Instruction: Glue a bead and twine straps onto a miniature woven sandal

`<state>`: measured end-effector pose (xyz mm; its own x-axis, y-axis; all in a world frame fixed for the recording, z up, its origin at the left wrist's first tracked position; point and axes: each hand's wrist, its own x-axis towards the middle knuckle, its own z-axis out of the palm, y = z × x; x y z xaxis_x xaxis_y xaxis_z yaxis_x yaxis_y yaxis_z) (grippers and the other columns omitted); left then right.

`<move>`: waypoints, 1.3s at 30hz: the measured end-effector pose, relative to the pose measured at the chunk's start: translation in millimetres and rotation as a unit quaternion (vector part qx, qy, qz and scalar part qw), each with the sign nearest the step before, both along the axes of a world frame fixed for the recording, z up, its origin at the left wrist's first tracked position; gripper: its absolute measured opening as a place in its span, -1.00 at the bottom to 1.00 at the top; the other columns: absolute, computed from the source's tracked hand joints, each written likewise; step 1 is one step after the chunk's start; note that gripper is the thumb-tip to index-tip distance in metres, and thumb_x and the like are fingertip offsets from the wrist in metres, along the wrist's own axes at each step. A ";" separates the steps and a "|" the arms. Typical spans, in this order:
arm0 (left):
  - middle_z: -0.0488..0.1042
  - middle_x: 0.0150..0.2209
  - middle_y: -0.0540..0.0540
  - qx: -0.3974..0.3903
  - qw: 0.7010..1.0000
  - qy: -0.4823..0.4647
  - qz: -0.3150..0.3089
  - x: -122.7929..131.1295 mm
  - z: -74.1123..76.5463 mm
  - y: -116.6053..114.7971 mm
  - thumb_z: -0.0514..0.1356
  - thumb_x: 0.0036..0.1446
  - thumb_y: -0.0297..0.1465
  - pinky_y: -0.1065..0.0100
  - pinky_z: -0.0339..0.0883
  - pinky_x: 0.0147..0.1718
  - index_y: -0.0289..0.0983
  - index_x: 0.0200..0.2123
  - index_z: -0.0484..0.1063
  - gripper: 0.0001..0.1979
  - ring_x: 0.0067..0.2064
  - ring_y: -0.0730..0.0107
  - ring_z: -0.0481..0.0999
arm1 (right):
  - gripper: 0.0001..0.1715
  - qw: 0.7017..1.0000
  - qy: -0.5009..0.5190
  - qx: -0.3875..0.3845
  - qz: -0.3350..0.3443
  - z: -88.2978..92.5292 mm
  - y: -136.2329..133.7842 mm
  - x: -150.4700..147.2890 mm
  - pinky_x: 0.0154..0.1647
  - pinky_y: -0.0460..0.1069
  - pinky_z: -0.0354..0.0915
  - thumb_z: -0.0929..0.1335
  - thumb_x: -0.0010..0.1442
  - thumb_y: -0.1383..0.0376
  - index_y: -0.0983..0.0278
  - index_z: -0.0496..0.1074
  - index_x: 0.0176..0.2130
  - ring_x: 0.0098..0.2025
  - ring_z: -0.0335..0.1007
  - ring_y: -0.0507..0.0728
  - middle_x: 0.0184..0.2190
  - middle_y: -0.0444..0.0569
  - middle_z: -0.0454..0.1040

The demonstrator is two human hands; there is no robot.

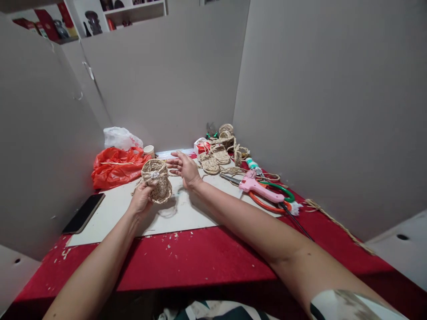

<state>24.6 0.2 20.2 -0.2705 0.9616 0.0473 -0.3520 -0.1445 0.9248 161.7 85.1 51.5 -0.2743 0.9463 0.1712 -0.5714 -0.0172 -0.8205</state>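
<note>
A small woven straw slipper (161, 189) with a pale, shiny ornament on its strap is held up over the white board (200, 212). My left hand (143, 196) grips it from the lower left, thumb against the front. To its right is my right hand (187, 170), fingers spread and holding nothing. Those fingertips come close to the slipper's upper edge; whether they touch it I cannot tell. Beyond the right hand lie more woven straw slippers (211, 163).
A pink glue gun (262, 189) rests over large scissors with orange and green handles (290, 194). Further left are a red plastic bag (115, 166), a paper cup (149, 150) and a phone (85, 213). Grey partitions (160, 89) enclose the red-covered table (200, 262).
</note>
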 end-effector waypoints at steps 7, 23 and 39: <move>0.60 -0.25 -0.10 0.003 1.000 -0.015 0.016 -0.4 0.9 1.3 0.32 -0.11 -0.48 0.27 0.46 -0.23 -0.30 -0.21 0.50 -0.69 -0.26 0.28 0.57 | -0.69 0.993 -0.036 0.079 -0.084 -5.7 -3.4 -6.0 -0.47 -0.17 0.23 0.29 0.20 0.07 0.26 0.35 -0.24 -0.44 0.41 -0.04 -0.39 -0.12 0.48; 0.59 -0.35 -0.12 0.003 0.995 -0.076 0.060 -11.0 3.2 4.4 0.24 -0.08 -0.60 0.38 0.45 -0.37 -0.36 -0.27 0.51 -0.76 -0.39 0.35 0.56 | -0.65 0.983 -0.170 0.061 -0.034 -36.6 -7.8 -21.6 -0.46 -0.15 0.28 0.18 0.30 0.12 0.28 0.38 -0.14 -0.37 0.46 0.02 -0.31 0.01 0.54; 0.58 -0.41 -0.13 -0.026 0.985 -0.144 0.091 -28.7 0.1 15.8 0.09 0.13 -0.58 0.36 0.50 -0.31 -0.38 -0.29 0.47 -0.84 -0.39 0.37 0.58 | -0.62 0.963 -0.220 0.143 -0.063 -45.7 -26.2 -26.1 -0.27 -0.03 0.37 0.28 0.23 0.14 0.21 0.33 0.02 -0.18 0.46 0.09 -0.17 0.02 0.51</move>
